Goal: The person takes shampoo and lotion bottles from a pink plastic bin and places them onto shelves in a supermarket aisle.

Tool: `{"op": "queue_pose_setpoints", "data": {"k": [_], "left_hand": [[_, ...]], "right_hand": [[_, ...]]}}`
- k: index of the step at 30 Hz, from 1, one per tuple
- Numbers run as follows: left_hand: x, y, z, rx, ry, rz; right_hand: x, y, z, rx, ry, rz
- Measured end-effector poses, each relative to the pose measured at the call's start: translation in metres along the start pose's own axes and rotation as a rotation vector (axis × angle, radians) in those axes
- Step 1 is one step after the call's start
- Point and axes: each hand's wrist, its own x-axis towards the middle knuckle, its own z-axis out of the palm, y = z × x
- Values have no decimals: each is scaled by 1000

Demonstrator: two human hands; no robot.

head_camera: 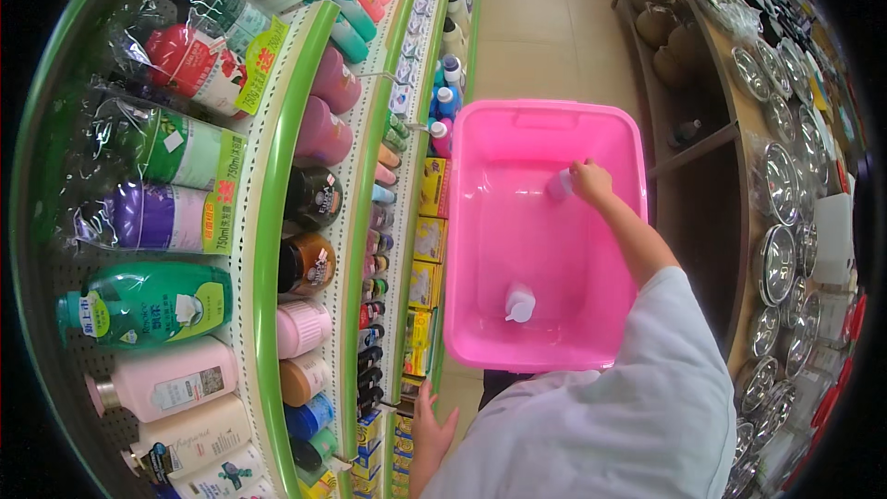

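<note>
A large pink plastic tub (540, 235) lies in front of me. My right hand (590, 180) reaches over its far right part, with its fingers closed on the pale cap of a small bottle (561, 184) inside the tub. Nearer to me, a white pump bottle (520, 303) stands in the tub. Low in the view, my left hand (431, 430) holds nothing, its fingers spread beside the shelf edge.
Green-edged shelves (277, 222) on the left hold shampoo bottles, jars and boxes. On the right, a wooden rack (714, 83) carries shiny metal dishes (777, 265) and brown pots below. Tiled floor (533, 28) shows beyond the tub.
</note>
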Motion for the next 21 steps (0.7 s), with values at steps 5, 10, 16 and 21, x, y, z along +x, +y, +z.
{"op": "queue_pose_setpoints", "data": {"k": [5, 10, 16, 21], "left_hand": [[17, 20, -10, 178, -84, -2], [49, 55, -22, 194, -83, 288], [95, 172, -63, 16, -191, 616], [69, 183, -74, -929, -1052, 450]], "right_hand": [[-35, -3, -65, 67, -33, -382], [-102, -70, -210, 115, -160, -785], [-179, -150, -328, 518, -367, -1196], [-229, -232, -357, 905, -641, -1796]]}}
